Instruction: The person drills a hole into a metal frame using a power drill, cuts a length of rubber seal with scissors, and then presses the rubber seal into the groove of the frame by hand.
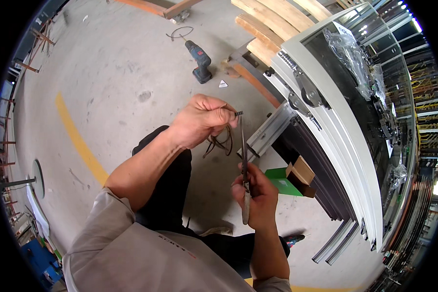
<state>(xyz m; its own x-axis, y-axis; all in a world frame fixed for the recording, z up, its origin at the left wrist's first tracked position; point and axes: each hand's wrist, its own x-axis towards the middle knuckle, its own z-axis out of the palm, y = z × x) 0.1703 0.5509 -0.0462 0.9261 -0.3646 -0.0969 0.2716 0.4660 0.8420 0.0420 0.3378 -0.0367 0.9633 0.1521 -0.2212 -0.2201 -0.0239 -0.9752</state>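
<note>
My left hand (199, 121) is closed, its thumb and forefinger pinching a small dark connector block (238, 113). Thin dark wires (224, 144) loop down below that hand. In my right hand (259, 198) is a long, slim screwdriver-like tool (245, 141) with a pale handle, the fingers wrapped round it. Its thin metal end points away from me and comes up beside the connector block; whether they touch, I cannot tell.
A long white-framed glass panel (345, 146) with metal fittings lies on the right. Beside it are wooden planks (272, 22), dark profiles (311, 163) and a green box (281, 181). A cordless drill (198, 58) rests on the concrete floor ahead.
</note>
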